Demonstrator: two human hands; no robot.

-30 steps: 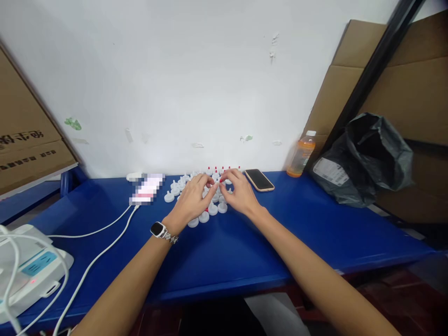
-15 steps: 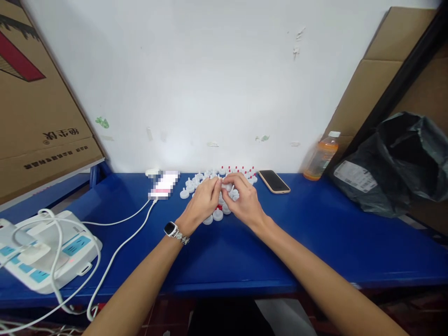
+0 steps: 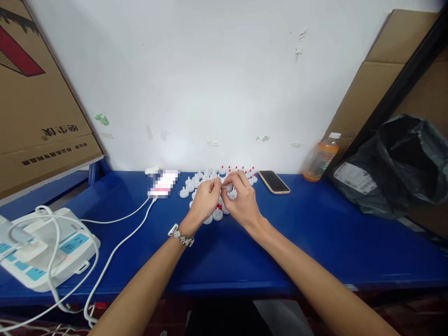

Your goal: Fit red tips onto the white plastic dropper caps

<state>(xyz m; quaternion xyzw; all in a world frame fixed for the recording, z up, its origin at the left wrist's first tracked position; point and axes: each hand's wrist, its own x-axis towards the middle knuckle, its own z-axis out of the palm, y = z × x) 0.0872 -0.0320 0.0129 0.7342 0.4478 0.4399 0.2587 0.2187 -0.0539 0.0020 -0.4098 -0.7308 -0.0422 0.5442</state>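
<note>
My left hand (image 3: 206, 198) and my right hand (image 3: 242, 195) meet over a cluster of white caps at the middle of the table. Between my right thumb and fingers is a white nozzle cap (image 3: 229, 187), partly hidden by the fingers. My left thumb and forefinger are pinched close against its left side; whatever they grip is too small or covered to make out. Around the hands stand several white nozzle caps (image 3: 184, 192), spout up. Those at the back right carry red tips (image 3: 253, 168). Small red pieces (image 3: 219, 206) lie just below my hands.
On the blue table (image 3: 315, 242) a black-screened phone (image 3: 275, 181) lies to the right. Behind it are an orange drink bottle (image 3: 322, 157) and a dark plastic bag (image 3: 381, 172). A power strip (image 3: 52, 252), looping white cables and a blurred phone (image 3: 164, 183) occupy the left.
My left wrist has turned, so the watch face shows less and the bracelet more. Both hands stay together at the same spot, with the cap still in my right fingers.
</note>
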